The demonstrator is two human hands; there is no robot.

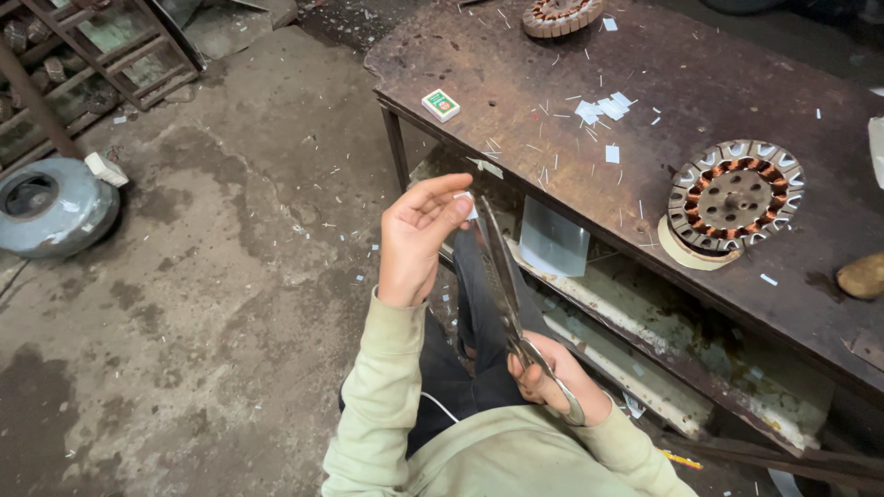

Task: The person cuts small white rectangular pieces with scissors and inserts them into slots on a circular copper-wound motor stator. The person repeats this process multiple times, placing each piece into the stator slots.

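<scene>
My left hand [416, 237] is raised in front of me, fingers pinching a small white paper piece [465, 197] at the fingertips. My right hand [551, 379] grips the handles of large metal scissors [502, 276], whose blades point up toward the paper piece. Both arms wear pale green sleeves. On the dark metal workbench [516, 83] to the right lies a round motor stator with copper windings [735, 196], on a pale disc. A second stator [560, 15] sits at the bench's far edge. White paper strips and scraps [603, 109] are scattered over the benchtop.
A small green and white box [441, 105] lies near the bench's left end. A grey round motor housing [53, 204] sits on the concrete floor at left, beside a rusty metal rack [101, 55]. A lower shelf [645, 331] runs under the bench, with a pale sheet [552, 241].
</scene>
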